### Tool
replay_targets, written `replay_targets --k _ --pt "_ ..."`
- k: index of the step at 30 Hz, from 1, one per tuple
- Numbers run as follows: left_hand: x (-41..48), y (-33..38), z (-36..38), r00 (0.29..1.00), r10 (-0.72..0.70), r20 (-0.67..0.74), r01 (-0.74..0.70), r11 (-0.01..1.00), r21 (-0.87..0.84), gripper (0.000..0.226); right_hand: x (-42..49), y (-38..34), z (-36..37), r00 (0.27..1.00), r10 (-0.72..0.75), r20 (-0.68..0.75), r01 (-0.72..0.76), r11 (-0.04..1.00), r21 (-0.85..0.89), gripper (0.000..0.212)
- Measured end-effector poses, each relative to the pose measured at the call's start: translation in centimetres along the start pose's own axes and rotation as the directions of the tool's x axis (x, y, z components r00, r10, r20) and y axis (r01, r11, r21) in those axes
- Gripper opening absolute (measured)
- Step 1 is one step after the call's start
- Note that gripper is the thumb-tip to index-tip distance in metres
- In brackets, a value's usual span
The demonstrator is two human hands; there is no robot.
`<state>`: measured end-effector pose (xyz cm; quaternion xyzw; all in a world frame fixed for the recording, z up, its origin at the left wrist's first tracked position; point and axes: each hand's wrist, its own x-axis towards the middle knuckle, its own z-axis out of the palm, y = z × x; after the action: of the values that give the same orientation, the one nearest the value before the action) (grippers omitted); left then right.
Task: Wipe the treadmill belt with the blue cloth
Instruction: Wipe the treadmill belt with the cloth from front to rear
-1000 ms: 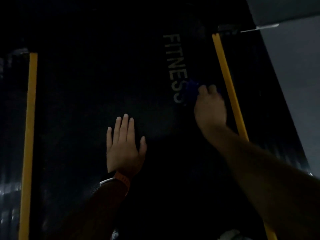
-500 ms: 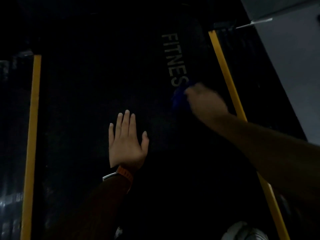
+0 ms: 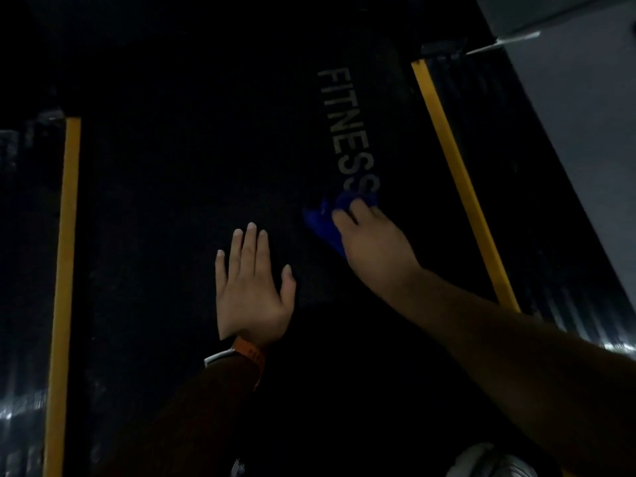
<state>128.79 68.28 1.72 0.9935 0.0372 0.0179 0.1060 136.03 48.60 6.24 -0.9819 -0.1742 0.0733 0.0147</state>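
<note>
Nearest, a dark sleeve (image 3: 192,407) and an orange watch strap (image 3: 253,352) lead to the left hand (image 3: 253,290), its grip apart: fingers straight, palm flat on the treadmill belt (image 3: 165,208). Just beyond and to its right, the right hand (image 3: 373,246) has its grip clamped on the blue cloth (image 3: 321,223), which is bunched under the fingers and pressed to the belt at the near end of the FITNESS lettering (image 3: 344,132). Farther off, a yellow side strip (image 3: 457,173) runs along the belt's right edge. Risks, as I judge them: the bunched cloth covers little, so strokes could leave unwiped bands; the belt might slip under the leaning left hand; the dim light could hide missed dirt
</note>
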Motion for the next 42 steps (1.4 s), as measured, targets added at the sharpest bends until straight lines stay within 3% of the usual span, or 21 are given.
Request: replay_targets --k 2,6,7,9,11,13,15,16,17,19,21,23,25,26,29,31,33,35,36,39,42 --pt "0.1 0.1 -0.1 1.000 -0.004 -0.002 0.004 1.000 -0.008 0.071 0.9 4.0 -0.7 0.996 -0.069 0.053 0.070 0.997 -0.019 0.052" --pt "0.2 -0.1 0.1 1.000 0.005 -0.010 -0.005 1.000 -0.007 0.070 2.0 8.7 -1.6 0.904 0.405 -0.137 -0.408 0.913 0.006 0.034" --pt "0.1 -0.1 0.1 1.000 0.010 -0.008 -0.010 1.000 -0.005 0.069 1.1 6.5 -1.2 0.919 0.374 -0.126 -0.375 0.927 0.013 0.036" --pt "0.0 -0.1 -0.1 1.000 0.012 -0.005 -0.012 1.000 -0.001 0.070 -1.8 2.0 -0.4 0.994 0.100 -0.053 -0.102 0.994 -0.035 0.048" --pt "0.1 0.0 -0.3 1.000 0.005 0.005 -0.005 1.000 0.003 0.071 -2.6 3.1 -0.6 0.993 -0.101 0.054 0.103 0.994 -0.042 0.059" --pt "0.2 0.1 -0.3 1.000 0.003 0.013 -0.003 1.000 0.003 0.072 -0.8 7.6 -1.3 0.999 0.043 -0.014 -0.044 0.995 -0.088 0.049" --pt "0.3 0.0 -0.1 1.000 0.003 0.015 -0.003 1.000 0.012 0.072 0.3 9.1 -1.9 0.924 0.365 -0.111 -0.371 0.928 -0.030 0.040" --pt "0.3 -0.1 -0.1 1.000 0.006 0.012 -0.007 1.000 0.017 0.072 0.1 7.5 -1.6 0.906 0.412 -0.102 -0.415 0.910 -0.012 0.040" --pt "0.2 -0.1 -0.1 1.000 0.010 0.009 -0.010 1.000 0.021 0.071 -0.3 5.1 -1.1 0.931 0.357 -0.074 -0.358 0.934 0.002 0.042" --pt "0.0 -0.1 -0.1 1.000 0.013 0.013 -0.013 1.000 0.021 0.071 -2.6 1.1 -0.2 0.997 0.045 0.067 -0.042 0.999 -0.032 0.054" --pt "0.0 0.0 -0.2 1.000 0.009 0.017 -0.010 1.000 0.019 0.072 -3.3 2.6 -0.6 0.983 -0.112 0.147 0.113 0.994 0.005 0.059" --pt "0.2 0.1 -0.2 1.000 0.007 0.011 -0.007 1.000 0.018 0.072 -2.1 6.4 -1.5 0.996 0.082 0.026 -0.081 0.996 -0.036 0.045" --pt "0.2 0.1 -0.2 1.000 0.009 0.006 -0.009 1.000 0.026 0.071 -1.7 7.0 -2.0 0.927 0.370 -0.069 -0.370 0.929 0.005 0.034" --pt "0.2 0.0 -0.1 1.000 0.014 0.008 -0.014 0.999 0.032 0.072 -2.1 5.5 -1.6 0.917 0.394 -0.067 -0.393 0.919 0.018 0.033" --pt "0.0 -0.1 -0.3 1.000 0.011 0.023 -0.012 0.999 0.041 0.073 -5.3 -1.0 0.1 1.000 0.022 0.018 -0.022 1.000 -0.017 0.048" --pt "0.1 0.1 -0.4 0.999 0.008 0.036 -0.009 0.999 0.039 0.074 -5.5 0.7 0.1 0.990 -0.127 0.063 0.131 0.989 -0.074 0.062" --pt "0.2 0.2 -0.4 1.000 0.006 0.029 -0.007 0.999 0.049 0.074 -3.6 5.0 -0.1 0.998 0.049 -0.026 -0.053 0.980 -0.192 0.064" --pt "0.3 0.0 -0.1 1.000 0.009 0.025 -0.010 0.999 0.052 0.074 -2.7 5.6 0.0 0.957 0.279 -0.075 -0.286 0.951 -0.117 0.055" --pt "0.3 0.0 -0.1 0.999 0.010 0.031 -0.011 0.999 0.048 0.074 -2.9 4.3 0.6 0.949 0.304 -0.085 -0.310 0.948 -0.074 0.049" --pt "0.0 0.0 -0.3 1.000 0.003 0.027 -0.004 0.999 0.050 0.074 -4.7 1.0 3.5 0.986 0.130 -0.106 -0.123 0.990 0.066 0.056" --pt "0.2 0.3 -0.4 1.000 0.006 0.023 -0.008 0.998 0.054 0.074 -3.6 4.1 3.0 0.999 0.042 -0.003 -0.042 0.999 0.014 0.079"
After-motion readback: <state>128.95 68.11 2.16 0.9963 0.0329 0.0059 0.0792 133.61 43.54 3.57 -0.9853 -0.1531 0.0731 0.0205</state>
